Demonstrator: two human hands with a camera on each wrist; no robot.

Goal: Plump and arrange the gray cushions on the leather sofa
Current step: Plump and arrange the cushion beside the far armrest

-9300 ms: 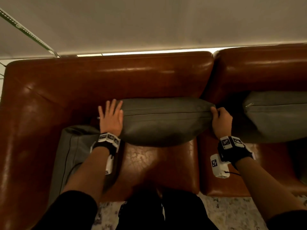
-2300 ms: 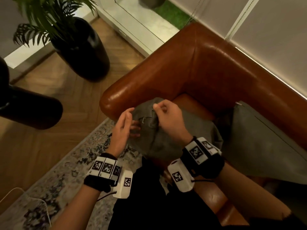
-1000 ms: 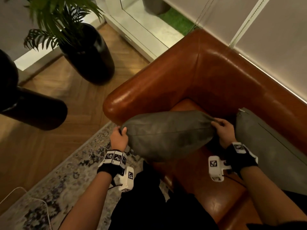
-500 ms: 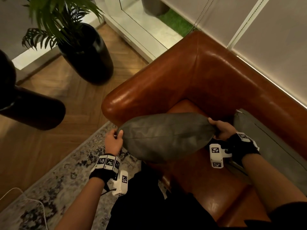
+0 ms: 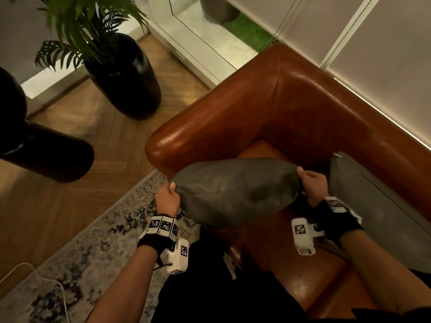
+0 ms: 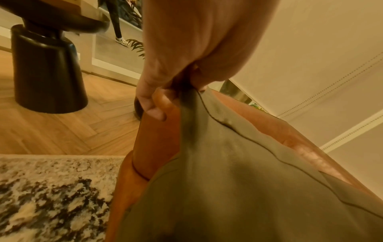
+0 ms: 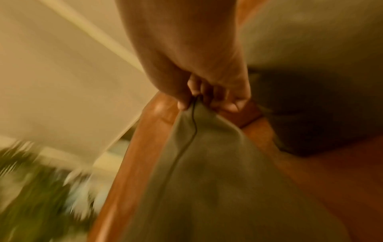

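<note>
Dim, warm indoor light. Bright strip glows along the far right behind the sofa, with glare streaks on its leather armrest. Head view sharp, edges bent by the wide lens. Left wrist view mostly clear; right wrist view heavily motion-blurred, plant smeared.

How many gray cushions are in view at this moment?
2: one plump gray fabric cushion held by its ends over the sofa's corner seat; another gray cushion leaning against the backrest to its right. Others may be off-frame.
</note>
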